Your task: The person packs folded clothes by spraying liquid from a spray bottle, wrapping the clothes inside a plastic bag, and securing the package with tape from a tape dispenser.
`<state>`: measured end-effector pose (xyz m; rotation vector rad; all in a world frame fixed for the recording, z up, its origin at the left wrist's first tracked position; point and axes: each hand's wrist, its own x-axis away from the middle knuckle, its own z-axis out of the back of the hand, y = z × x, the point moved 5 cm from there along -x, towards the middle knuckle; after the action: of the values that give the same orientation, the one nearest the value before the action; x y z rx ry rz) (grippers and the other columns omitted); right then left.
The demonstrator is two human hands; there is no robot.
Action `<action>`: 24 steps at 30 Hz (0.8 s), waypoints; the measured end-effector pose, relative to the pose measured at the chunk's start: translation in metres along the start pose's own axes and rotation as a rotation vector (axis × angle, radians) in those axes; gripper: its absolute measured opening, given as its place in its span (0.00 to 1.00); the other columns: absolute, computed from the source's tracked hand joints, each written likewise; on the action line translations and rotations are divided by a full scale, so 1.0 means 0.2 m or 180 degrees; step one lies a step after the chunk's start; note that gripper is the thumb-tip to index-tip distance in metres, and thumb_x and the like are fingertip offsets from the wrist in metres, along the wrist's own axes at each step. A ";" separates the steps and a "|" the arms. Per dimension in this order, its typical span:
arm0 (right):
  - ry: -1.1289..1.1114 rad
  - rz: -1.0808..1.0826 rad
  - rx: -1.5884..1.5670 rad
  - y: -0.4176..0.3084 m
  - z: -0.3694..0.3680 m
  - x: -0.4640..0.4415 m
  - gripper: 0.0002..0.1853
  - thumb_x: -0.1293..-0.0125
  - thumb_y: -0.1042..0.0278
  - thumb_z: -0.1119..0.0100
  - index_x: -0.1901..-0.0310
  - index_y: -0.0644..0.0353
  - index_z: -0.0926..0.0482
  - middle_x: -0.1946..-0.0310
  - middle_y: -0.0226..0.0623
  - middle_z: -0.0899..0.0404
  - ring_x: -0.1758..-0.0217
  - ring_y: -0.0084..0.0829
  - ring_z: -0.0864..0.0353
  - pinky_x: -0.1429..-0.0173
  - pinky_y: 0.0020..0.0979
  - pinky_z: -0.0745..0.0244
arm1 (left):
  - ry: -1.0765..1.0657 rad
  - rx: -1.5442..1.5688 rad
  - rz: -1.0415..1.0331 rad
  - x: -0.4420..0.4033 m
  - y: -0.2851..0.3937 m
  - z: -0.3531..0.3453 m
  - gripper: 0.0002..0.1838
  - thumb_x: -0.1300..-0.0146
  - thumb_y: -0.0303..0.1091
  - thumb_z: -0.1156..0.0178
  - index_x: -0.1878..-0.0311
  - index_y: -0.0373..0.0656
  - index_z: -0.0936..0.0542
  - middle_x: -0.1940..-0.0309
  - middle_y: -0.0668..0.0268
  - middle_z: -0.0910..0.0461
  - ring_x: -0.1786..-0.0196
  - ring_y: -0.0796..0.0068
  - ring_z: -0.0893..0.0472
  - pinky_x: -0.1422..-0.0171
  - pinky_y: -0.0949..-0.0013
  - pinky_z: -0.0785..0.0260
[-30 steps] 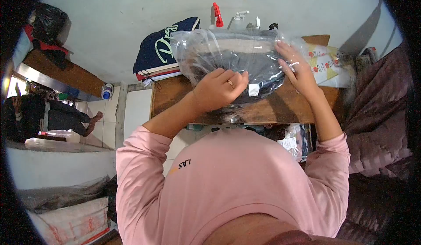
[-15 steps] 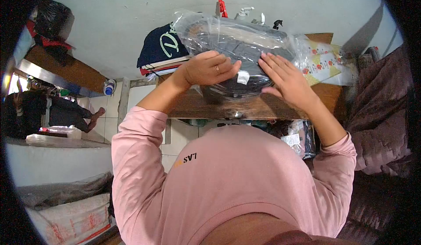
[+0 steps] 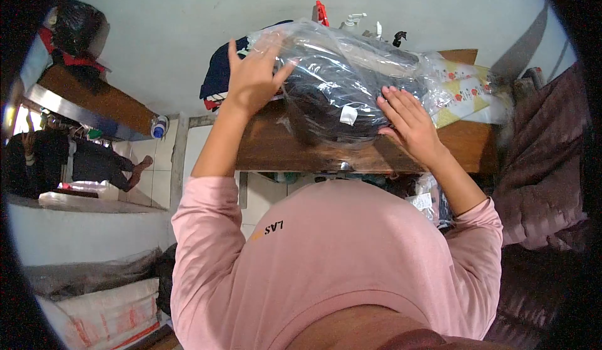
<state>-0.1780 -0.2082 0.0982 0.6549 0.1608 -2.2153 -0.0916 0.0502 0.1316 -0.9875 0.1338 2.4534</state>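
A clear plastic bag (image 3: 332, 68) with dark folded clothes in it lies on the wooden table (image 3: 276, 149). A small white label (image 3: 348, 115) shows on its front side. My left hand (image 3: 254, 77) lies at the bag's left end, fingers spread over the plastic. My right hand (image 3: 407, 121) rests flat on the bag's right side, fingers stretched out. Behind my left hand is a stack of folded clothes with a navy piece (image 3: 216, 71) on top, partly hidden.
Spray bottle tops, one a red nozzle (image 3: 322, 13), stand behind the bag by the wall. Patterned plastic packaging (image 3: 467, 93) lies to the right. A dark quilted cloth (image 3: 542, 162) hangs at far right. Another person's leg (image 3: 103, 162) shows at far left.
My left hand has opened from a closed grip and moved up and left to the bag's left end. The right hand has shifted slightly down and right on the plastic.
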 end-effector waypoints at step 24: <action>-0.0387 -0.0248 0.0281 -0.03 0.06 -0.19 0.33 0.41 0.46 0.48 0.41 0.63 0.35 0.41 0.47 0.35 0.35 0.42 0.40 0.31 0.42 0.48 | 0.1058 0.0857 -0.1269 0.04 0.53 -0.04 0.23 0.51 0.31 0.36 0.48 0.43 0.26 0.60 0.70 0.24 0.63 0.73 0.25 0.62 0.73 0.29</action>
<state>-0.1671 -0.1832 0.1275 0.5678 0.0269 -2.3408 -0.1422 -0.0420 0.1120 -1.1635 0.3339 1.8458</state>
